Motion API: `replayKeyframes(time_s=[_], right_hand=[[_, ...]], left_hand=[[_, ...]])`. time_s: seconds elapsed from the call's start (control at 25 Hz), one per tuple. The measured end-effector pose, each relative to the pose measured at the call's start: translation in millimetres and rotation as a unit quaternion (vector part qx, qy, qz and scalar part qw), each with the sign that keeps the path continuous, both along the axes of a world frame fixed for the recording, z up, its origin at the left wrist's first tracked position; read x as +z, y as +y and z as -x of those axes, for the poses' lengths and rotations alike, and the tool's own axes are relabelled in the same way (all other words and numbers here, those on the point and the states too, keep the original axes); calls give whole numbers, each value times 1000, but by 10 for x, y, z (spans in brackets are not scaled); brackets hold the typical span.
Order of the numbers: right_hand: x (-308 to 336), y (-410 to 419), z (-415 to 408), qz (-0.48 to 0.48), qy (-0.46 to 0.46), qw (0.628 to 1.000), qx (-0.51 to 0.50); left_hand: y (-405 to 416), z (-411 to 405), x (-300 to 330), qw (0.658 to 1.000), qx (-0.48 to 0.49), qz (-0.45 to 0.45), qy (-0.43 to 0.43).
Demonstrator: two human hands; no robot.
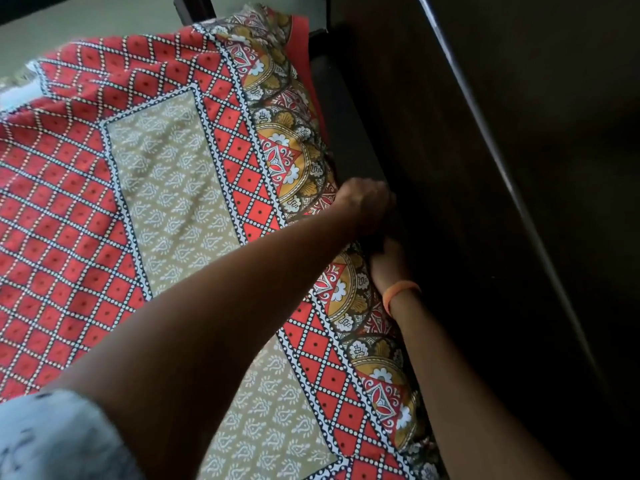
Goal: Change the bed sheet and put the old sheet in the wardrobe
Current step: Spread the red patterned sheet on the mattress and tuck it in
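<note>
head view: bed edge seen from above, dark gap on the right.
sheet (145, 188): red patterned cloth spread over the bed, its floral border draped down the right side.
left hand (367, 202): fist clenched on the border at the edge.
right hand (389, 259): lower in the gap, fingers hidden; grip cannot be told.
bracelet (401, 292): orange band on the right wrist.
step: likely tucking; pull the border taut, push it under evenly, work along the side.
dark panel (519, 168): close beside, limits reach.
</note>
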State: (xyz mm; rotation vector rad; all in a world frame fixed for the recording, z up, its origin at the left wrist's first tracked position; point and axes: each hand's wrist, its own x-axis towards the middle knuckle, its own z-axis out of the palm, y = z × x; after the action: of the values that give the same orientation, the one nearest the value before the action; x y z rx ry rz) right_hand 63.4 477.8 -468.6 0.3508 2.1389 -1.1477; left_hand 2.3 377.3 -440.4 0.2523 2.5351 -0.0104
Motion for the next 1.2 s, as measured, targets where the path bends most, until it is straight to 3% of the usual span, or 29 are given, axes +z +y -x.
replayKeyframes(time_s=[0.16,0.24,0.32,0.4,0.52,0.56,0.64,0.72,1.0,1.2], right_hand=[[277,344,-708,-72,116,990,37],[426,572,-1197,-77,160,983,54],[536,860,-1649,-96,107,986,80],[673,1171,-1936,-137,-9,989,61],[946,1565,-1979,-227,-147,960,69],[1140,1610,-1957,-251,-160,949,106],[1616,1591,-1962,-257,-107,946,165],[2165,1470,-2002,-210,-36,961,179],[3389,1168,-2353,-69,32,994,75],[3731,822,-2711,-21,80,990,111]], left_hand=[[131,-754,196,980,18,-69,187],[232,-1379,225,974,83,-80,194],[418,-2128,312,970,141,-101,169],[643,-2778,484,969,169,-150,101],[818,-3358,788,964,195,-179,-4],[795,-3482,985,950,236,-199,-42],[735,-3698,1417,877,382,-280,-88],[668,-3871,1874,820,479,-308,-57],[496,-4498,3121,719,620,-301,93],[514,-5215,3608,625,697,-295,192]])
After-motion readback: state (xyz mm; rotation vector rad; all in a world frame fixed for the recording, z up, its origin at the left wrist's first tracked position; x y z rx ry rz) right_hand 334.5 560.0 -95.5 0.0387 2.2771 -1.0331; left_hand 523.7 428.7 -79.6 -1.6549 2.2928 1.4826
